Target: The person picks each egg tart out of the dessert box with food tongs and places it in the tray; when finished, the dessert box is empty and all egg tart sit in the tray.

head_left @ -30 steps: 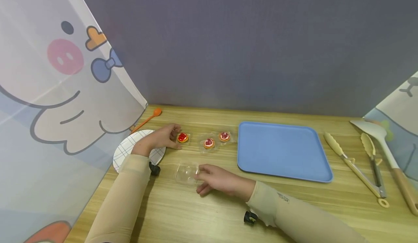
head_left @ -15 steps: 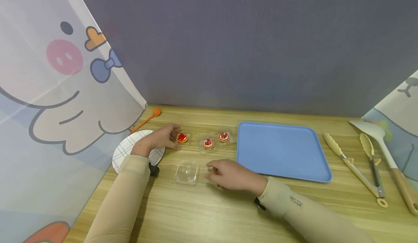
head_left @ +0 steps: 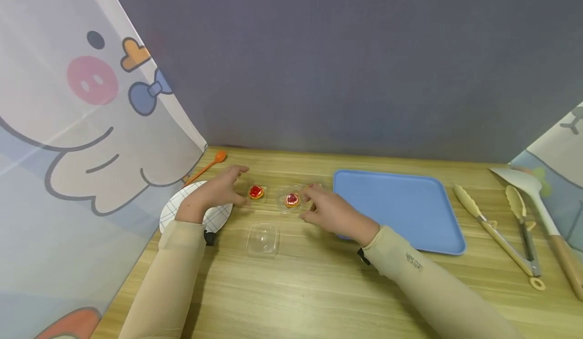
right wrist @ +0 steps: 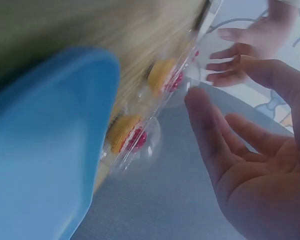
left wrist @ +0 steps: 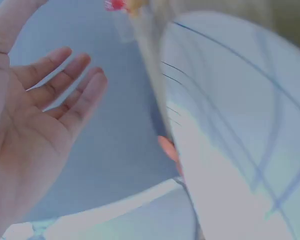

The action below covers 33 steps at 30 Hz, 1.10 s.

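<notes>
My left hand (head_left: 217, 193), fingers spread, is beside a small tart with a red topping (head_left: 256, 192) in clear plastic packaging. Nothing lies in its palm (left wrist: 30, 120) in the left wrist view. In the middle is a second packaged tart (head_left: 292, 200) with a darker topping. My right hand (head_left: 334, 211) hovers by it, partly hiding a third packaged tart (right wrist: 125, 134). Its fingers are loosely bent, apart from both domed packages in the right wrist view. Nearer me sits a clear plastic lid or box (head_left: 262, 239) with no tart in it.
To the right of the tarts lies a blue tray (head_left: 401, 212). A checked white plate (head_left: 220, 220) is under the left wrist, an orange spoon (head_left: 214, 161) behind it. Tongs (head_left: 494, 235) and a spatula (head_left: 530, 189) lie far right. Fabric walls enclose the table.
My right hand has left the clear plastic piece, gone right, then forward to the tarts at the back. The left hand has opened wider and drawn slightly away from the red tart.
</notes>
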Each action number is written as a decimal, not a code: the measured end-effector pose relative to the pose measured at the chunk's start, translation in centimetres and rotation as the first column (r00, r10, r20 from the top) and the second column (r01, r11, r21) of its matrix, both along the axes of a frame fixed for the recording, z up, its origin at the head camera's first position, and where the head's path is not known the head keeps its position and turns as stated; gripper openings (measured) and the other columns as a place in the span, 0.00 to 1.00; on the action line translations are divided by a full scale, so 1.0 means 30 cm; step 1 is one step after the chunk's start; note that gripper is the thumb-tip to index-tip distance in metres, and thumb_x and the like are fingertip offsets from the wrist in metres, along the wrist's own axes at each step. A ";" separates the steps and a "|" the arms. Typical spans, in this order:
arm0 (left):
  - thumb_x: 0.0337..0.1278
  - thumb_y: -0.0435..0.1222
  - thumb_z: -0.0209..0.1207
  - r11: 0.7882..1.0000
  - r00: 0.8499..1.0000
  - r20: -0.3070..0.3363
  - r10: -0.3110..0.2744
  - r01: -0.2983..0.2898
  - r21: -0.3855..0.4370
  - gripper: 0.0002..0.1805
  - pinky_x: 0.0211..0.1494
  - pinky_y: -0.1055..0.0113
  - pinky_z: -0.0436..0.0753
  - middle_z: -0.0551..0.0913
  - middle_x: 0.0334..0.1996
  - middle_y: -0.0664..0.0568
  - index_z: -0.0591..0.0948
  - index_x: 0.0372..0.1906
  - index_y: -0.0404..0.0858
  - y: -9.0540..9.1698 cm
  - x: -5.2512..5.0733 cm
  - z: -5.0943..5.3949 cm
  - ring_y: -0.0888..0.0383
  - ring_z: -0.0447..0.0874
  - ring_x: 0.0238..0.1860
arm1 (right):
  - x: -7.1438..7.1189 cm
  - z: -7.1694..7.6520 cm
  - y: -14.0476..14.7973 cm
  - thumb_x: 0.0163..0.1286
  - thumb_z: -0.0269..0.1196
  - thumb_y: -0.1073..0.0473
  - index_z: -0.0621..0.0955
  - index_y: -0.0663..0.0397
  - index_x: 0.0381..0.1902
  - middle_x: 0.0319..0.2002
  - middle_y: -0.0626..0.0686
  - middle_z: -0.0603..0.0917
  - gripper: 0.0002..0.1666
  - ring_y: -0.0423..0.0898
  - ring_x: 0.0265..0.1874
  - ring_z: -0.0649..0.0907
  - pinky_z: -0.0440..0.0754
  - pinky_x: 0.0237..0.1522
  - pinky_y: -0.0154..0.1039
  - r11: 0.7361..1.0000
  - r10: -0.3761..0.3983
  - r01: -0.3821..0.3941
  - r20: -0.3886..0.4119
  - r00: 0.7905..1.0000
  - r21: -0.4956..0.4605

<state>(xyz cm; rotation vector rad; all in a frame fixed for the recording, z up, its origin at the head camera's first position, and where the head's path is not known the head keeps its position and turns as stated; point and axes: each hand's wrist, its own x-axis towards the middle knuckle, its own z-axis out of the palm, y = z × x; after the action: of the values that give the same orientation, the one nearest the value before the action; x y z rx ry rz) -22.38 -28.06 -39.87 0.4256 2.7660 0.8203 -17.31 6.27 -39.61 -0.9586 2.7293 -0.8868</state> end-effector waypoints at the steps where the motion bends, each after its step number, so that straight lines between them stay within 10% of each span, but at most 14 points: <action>1: 0.51 0.45 0.80 1.000 1.000 -0.016 -0.009 0.009 0.000 0.57 0.77 0.37 0.74 0.66 0.79 0.38 0.62 0.83 0.37 0.012 0.004 0.008 0.36 0.68 0.78 | -0.008 -0.001 -0.003 0.72 0.72 0.54 0.79 0.58 0.68 0.59 0.58 0.84 0.30 0.48 0.49 0.88 0.88 0.49 0.43 1.000 0.000 0.001 -0.020 1.000 0.010; 9: 0.54 0.43 0.78 0.994 0.997 0.039 -0.061 0.058 0.094 0.52 0.64 0.48 0.86 0.76 0.74 0.38 0.65 0.80 0.32 0.156 0.037 0.042 0.43 0.86 0.61 | -0.071 -0.024 -0.062 0.70 0.74 0.54 0.76 0.57 0.73 0.60 0.56 0.82 0.37 0.55 0.57 0.83 0.84 0.62 0.54 0.989 0.043 -0.019 -0.155 0.987 0.148; 15: 0.53 0.44 0.78 0.999 0.995 0.088 -0.042 0.043 -0.010 0.53 0.60 0.53 0.87 0.81 0.69 0.37 0.65 0.79 0.28 0.254 0.060 0.045 0.51 0.89 0.52 | -0.098 -0.038 -0.097 0.69 0.75 0.53 0.75 0.53 0.75 0.67 0.56 0.79 0.39 0.58 0.69 0.78 0.78 0.71 0.62 0.975 0.051 -0.020 -0.137 0.989 0.221; 24: 0.52 0.43 0.77 0.997 0.992 0.126 -0.031 0.040 -0.067 0.56 0.78 0.44 0.76 0.78 0.73 0.36 0.62 0.81 0.28 0.308 0.052 0.014 0.40 0.77 0.74 | -0.114 -0.041 -0.130 0.68 0.76 0.56 0.76 0.53 0.74 0.70 0.56 0.77 0.38 0.57 0.71 0.76 0.83 0.66 0.61 0.956 0.079 -0.024 -0.176 0.981 0.293; 33: 0.52 0.44 0.77 0.998 0.986 0.165 -0.009 0.020 -0.066 0.56 0.74 0.46 0.79 0.80 0.71 0.39 0.62 0.82 0.29 0.321 0.040 -0.022 0.46 0.80 0.69 | -0.125 -0.057 -0.160 0.70 0.74 0.53 0.76 0.46 0.76 0.72 0.55 0.74 0.38 0.57 0.75 0.73 0.79 0.64 0.74 0.951 0.061 -0.020 -0.121 0.991 0.310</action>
<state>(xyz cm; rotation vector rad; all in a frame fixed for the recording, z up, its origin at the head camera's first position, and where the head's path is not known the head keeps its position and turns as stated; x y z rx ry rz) -21.18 -18.44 -40.52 0.3485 2.6257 0.7216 -21.05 1.47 -41.33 -1.0331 2.8262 -0.3834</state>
